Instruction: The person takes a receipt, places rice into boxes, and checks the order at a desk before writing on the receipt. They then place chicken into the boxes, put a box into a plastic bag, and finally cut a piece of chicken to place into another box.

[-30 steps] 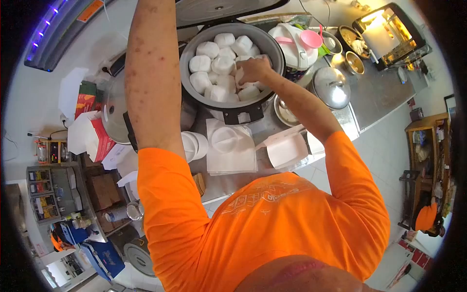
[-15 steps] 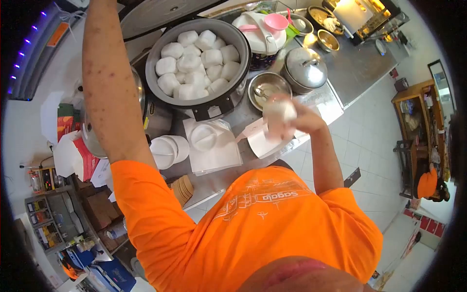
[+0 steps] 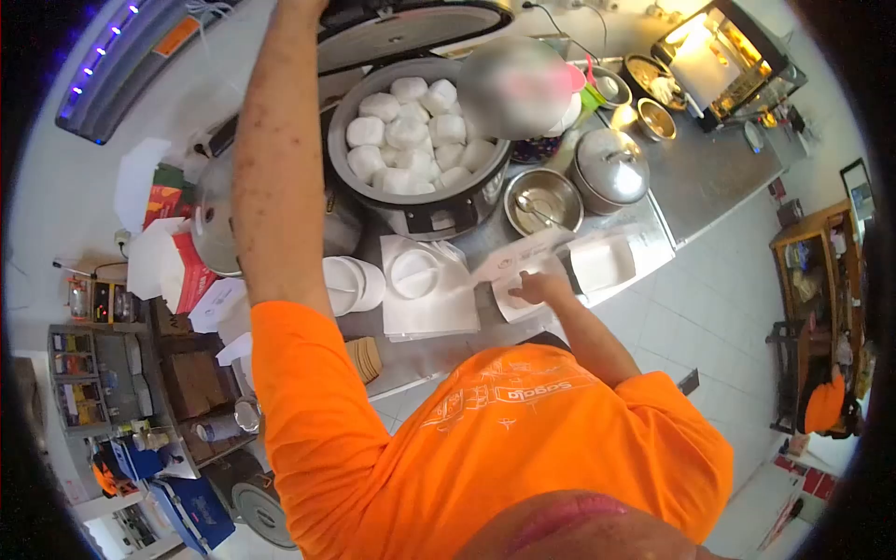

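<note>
My right hand [image 3: 539, 287] is low over an open white paper box [image 3: 509, 301], fingers stretched out, touching its inside. A raised printed flap [image 3: 523, 254] stands behind it. Another open white box [image 3: 602, 266] lies to the right. Stretched far forward, my left arm ends in my left hand [image 3: 303, 6] at the top edge, beside the raised lid [image 3: 401, 35] of a large cooker [image 3: 338, 154]. Its fingers are cut off by the frame. Several white wrapped packets [image 3: 408, 133] fill the cooker's pot.
A steel bowl [image 3: 569, 217] with a spoon and a lidded silver pot [image 3: 611, 168] stand behind the boxes. White paper sheets [image 3: 431, 313] carry a round white lid, with white tubs [image 3: 371, 283] alongside. A lit glass cabinet [image 3: 723, 61] stands far right. One patch behind is blurred.
My right hand has come down to the paper box, and the round white thing it held no longer shows in it. The view has shifted, bringing the cooker lid and part of my left hand into sight.
</note>
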